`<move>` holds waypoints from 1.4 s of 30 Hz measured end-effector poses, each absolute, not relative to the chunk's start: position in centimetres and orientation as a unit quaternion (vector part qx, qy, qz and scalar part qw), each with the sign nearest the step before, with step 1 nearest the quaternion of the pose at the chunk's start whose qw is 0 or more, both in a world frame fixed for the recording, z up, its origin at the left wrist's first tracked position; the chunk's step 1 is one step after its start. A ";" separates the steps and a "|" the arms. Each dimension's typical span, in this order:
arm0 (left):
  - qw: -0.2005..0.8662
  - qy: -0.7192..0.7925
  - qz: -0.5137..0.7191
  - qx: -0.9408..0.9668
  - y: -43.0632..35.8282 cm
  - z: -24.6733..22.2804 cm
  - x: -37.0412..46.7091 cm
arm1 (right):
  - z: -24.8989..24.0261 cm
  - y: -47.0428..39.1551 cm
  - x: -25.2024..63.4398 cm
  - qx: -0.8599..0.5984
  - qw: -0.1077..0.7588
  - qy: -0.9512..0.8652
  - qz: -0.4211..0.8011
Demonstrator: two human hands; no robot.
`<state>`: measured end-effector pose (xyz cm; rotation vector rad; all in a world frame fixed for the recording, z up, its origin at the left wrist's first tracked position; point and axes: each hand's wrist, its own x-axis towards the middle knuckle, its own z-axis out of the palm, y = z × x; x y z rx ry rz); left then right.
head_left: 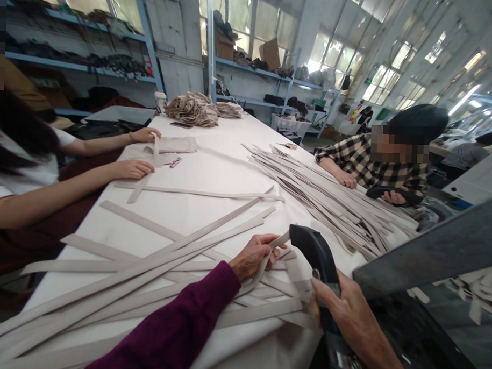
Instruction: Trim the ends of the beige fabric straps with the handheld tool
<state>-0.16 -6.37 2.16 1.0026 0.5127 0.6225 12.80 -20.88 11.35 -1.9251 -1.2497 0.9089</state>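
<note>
My left hand, in a purple sleeve, pinches a beige fabric strip near its end. That end meets the tip of a black curved handheld tool. Wrapped round the tool's body is my right hand, at the lower right. Many long beige strips lie crossed over the white table, below and left of my hands. A dense bundle of similar strips stretches along the table's right side.
At the left, a person's hands hold a strip over folded beige fabric. A person in a checked shirt holds a black tool across the table. A grey metal beam slants at the right. Piled fabric sits at the far end.
</note>
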 end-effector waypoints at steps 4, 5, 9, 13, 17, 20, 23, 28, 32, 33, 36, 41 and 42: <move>0.787 0.215 0.326 0.477 -6.6 2.5 -0.1 | 11.0 -20.4 12.8 -0.745 0.330 -0.495 0.301; 0.785 0.209 0.329 0.482 -6.8 2.7 -0.1 | 11.0 -20.4 12.7 -0.746 0.330 -0.496 0.299; 0.767 0.212 0.326 0.510 -7.3 3.4 0.1 | 11.3 -20.2 12.2 -0.746 0.325 -0.473 0.338; 0.758 0.221 0.335 0.514 -7.5 3.1 0.5 | 11.7 -19.0 12.6 -0.744 0.351 -0.467 0.326; 0.756 0.252 0.354 0.489 -7.2 2.3 0.8 | 12.2 -18.4 13.2 -0.750 0.368 -0.465 0.293; 0.757 0.262 0.353 0.483 -7.0 2.1 0.9 | 12.3 -19.2 12.9 -0.746 0.366 -0.472 0.296; 0.760 0.245 0.353 0.488 -7.1 2.2 0.8 | 11.9 -20.0 12.1 -0.730 0.366 -0.462 0.348; 0.755 0.237 0.349 0.502 -7.3 2.3 0.6 | 11.4 -18.6 11.3 -0.726 0.378 -0.444 0.365; 0.757 0.242 0.352 0.494 -7.2 2.2 0.5 | 11.5 -18.0 11.1 -0.724 0.382 -0.449 0.358; 0.759 0.245 0.351 0.491 -7.1 2.2 0.5 | 11.5 -18.2 11.1 -0.720 0.377 -0.453 0.367; 0.765 0.248 0.344 0.484 -7.0 2.3 0.4 | 11.3 -18.7 11.1 -0.713 0.362 -0.458 0.389; 0.771 0.239 0.344 0.480 -7.0 2.4 0.2 | 11.4 -17.0 12.0 -0.714 0.393 -0.458 0.356; 0.774 0.238 0.341 0.477 -6.9 2.4 0.2 | 11.4 -16.6 12.3 -0.712 0.397 -0.456 0.356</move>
